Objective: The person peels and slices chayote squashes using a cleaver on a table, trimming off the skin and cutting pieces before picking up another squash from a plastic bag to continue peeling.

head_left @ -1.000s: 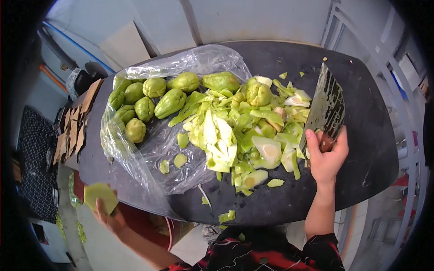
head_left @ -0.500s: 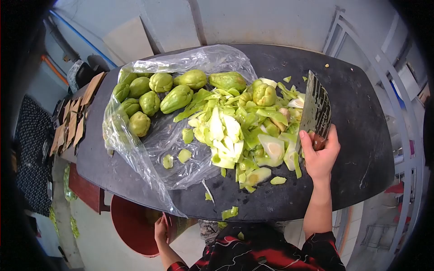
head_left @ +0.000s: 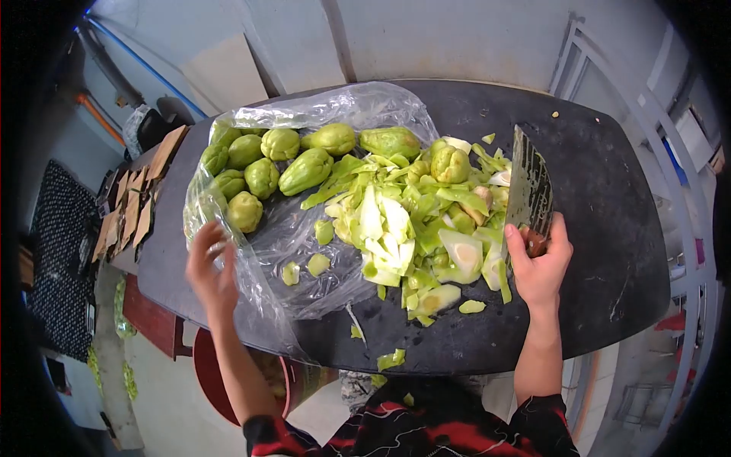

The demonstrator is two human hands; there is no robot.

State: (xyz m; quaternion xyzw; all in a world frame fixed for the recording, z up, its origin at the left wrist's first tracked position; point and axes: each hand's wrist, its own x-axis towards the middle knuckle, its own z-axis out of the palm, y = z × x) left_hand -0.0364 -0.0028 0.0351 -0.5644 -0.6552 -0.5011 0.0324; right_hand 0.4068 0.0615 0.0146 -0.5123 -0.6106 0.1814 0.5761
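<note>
My right hand [head_left: 542, 259] grips a wide cleaver [head_left: 531, 183] by its wooden handle, blade upright over the right part of the table. My left hand [head_left: 211, 266] is raised over the bag's left edge, blurred, fingers apart and holding nothing. Close to it, several whole green chayotes [head_left: 261, 177] lie in a clear plastic bag [head_left: 278, 282]. A heap of pale green peelings and slices [head_left: 384, 228] spreads across the middle, left of the cleaver. On top of the heap sits one chayote [head_left: 450, 163].
Beneath the dark table [head_left: 601, 289], at its front left edge, stands a red bucket [head_left: 293, 385]. Flattened cardboard [head_left: 129, 202] leans at the left. A grey metal railing [head_left: 689, 251] runs along the right side. Small scraps [head_left: 391, 359] lie near the front edge.
My left hand has come up from the bucket's rim to above the left side of the bag, its fingers now apart. My right hand stays almost in place with the cleaver.
</note>
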